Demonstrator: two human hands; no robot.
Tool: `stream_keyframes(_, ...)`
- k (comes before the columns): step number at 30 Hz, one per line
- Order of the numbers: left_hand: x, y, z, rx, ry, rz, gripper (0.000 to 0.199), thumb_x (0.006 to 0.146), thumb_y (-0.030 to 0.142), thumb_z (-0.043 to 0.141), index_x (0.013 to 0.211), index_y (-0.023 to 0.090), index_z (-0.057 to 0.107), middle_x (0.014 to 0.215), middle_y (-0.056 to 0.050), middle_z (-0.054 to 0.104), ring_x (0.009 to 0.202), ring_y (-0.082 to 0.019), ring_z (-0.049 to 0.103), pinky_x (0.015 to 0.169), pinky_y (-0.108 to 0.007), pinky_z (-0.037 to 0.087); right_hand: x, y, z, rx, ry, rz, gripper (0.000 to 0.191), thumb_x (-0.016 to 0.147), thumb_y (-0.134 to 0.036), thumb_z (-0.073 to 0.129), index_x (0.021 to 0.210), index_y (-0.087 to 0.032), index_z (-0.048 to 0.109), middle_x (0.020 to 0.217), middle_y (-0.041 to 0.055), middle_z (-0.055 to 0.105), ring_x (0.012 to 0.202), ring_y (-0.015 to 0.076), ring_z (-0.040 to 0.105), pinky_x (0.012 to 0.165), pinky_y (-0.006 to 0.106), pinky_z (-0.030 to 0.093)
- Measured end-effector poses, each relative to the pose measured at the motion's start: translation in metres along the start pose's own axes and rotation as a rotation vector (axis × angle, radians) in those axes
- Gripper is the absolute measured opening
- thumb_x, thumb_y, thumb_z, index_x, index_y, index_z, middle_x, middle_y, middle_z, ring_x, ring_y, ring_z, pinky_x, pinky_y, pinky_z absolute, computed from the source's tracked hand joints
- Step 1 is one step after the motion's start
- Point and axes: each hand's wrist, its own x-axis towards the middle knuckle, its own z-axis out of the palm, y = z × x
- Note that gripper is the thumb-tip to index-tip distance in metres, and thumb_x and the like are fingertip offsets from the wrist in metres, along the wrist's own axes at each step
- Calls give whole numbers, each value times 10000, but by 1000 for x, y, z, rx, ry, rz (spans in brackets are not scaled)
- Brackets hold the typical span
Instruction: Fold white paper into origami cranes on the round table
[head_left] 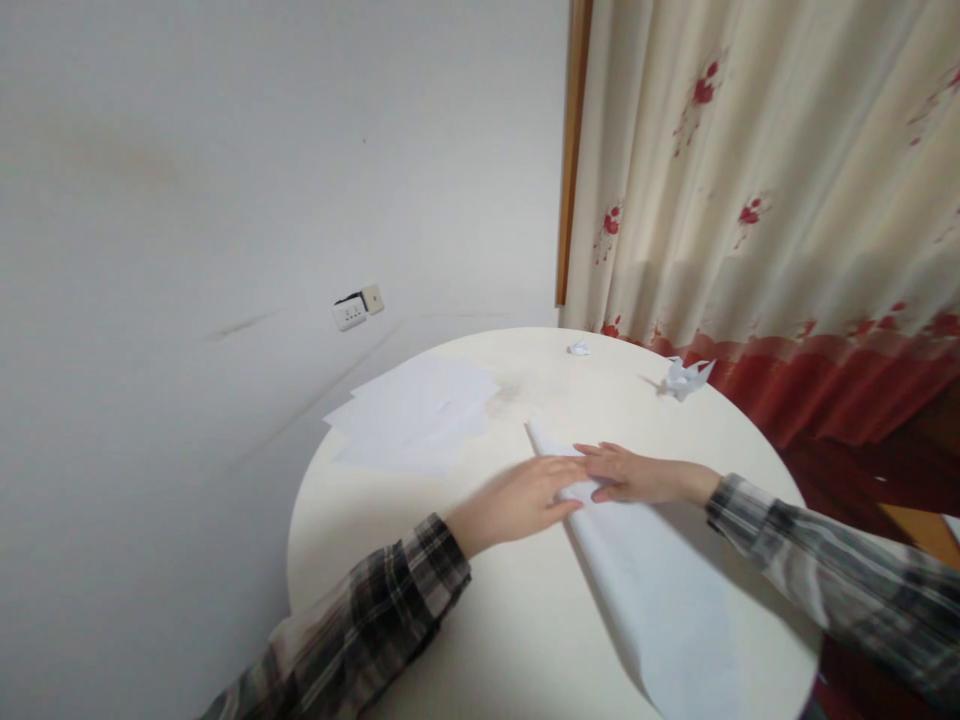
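Note:
A large white sheet of paper (660,590) lies on the round table, folded over along its left side, with a rounded fold running from the far tip toward the near edge. My left hand (536,497) rests on that folded edge, fingers stretched out over the paper. From the right, my right hand (630,473) lies flat on the same sheet, its fingers extended. The fingertips of both hands meet or overlap near the upper part of the fold. Part of the paper beneath them is hidden.
Several loose white sheets (416,415) lie at the table's far left. A folded paper crane (686,378) stands at the far right, and a small folded paper piece (579,348) sits at the back. Behind the white table (480,620) are a wall socket (349,314) and a flowered curtain (750,200).

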Motion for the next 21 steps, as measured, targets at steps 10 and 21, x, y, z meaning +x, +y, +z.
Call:
stream_keyframes(10,-33,-30,31,315,6,-176,439,928,417,288,1305,212,378,1383,-89,384,1285,-230,325,1041,-413,266,3,-4,-7,112,61,33,604,710,-158,635,1284,-210,453,1361,99,417,1238,219,392,1052,391,278)
stream_keyframes(21,-33,-15,37,531,79,-151,343,887,355,445,1160,161,517,1190,-117,562,1086,-235,517,867,-344,423,2,2,-1,-13,278,308,440,674,-401,663,1004,-127,569,946,111,607,864,240,544,776,352,420)
